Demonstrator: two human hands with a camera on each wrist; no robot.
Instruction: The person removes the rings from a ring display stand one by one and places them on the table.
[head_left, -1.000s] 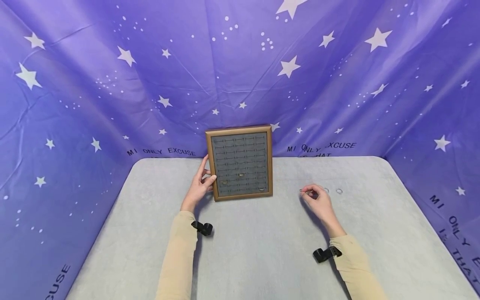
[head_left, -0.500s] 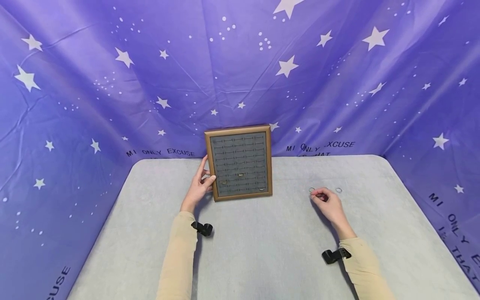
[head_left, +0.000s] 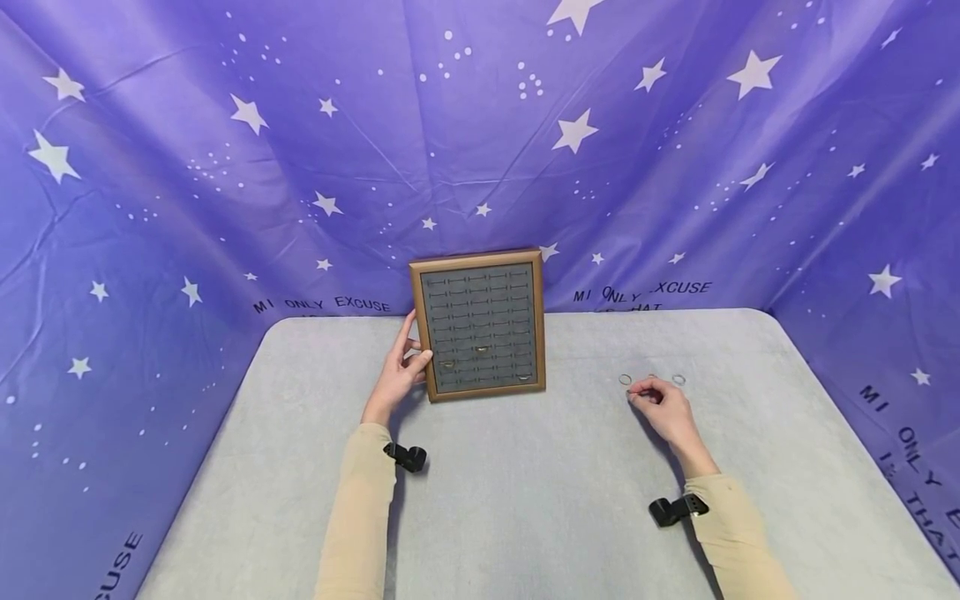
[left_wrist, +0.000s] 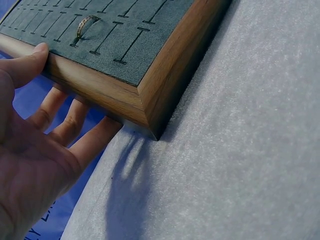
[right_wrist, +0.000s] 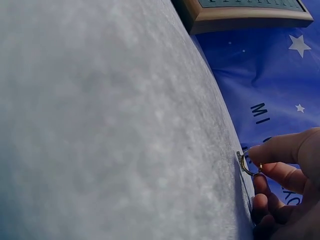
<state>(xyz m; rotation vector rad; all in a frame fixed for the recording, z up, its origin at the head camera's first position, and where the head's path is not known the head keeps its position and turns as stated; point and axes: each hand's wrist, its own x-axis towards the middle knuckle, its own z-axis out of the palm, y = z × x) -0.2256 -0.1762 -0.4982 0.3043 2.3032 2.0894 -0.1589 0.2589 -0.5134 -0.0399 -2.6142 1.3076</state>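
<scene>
A ring display board [head_left: 480, 304], grey with rows of slots in a wooden frame, stands tilted back near the rear of the table. Its left edge is held by my left hand [head_left: 393, 379], thumb on the front rim and fingers behind. Three rings sit in its lower slots, one a gold ring [left_wrist: 86, 27]. To the right, my right hand [head_left: 663, 408] pinches a gold ring [right_wrist: 244, 165] between thumb and fingertips, low over the table. Just beyond lie a thin ring [head_left: 625, 379] and a silvery ring [head_left: 678, 380]; another ring between them is partly hidden by my fingers.
The table [head_left: 525, 483] has a pale grey cloth-like top with rounded back corners. A purple curtain [head_left: 480, 150] with white stars surrounds its back and sides, close behind the display board. Each wrist carries a black camera [head_left: 667, 510].
My right hand has moved right and slightly toward me with the ring, uncovering the thin ring on the table. My left hand and the ring display board have stayed put.
</scene>
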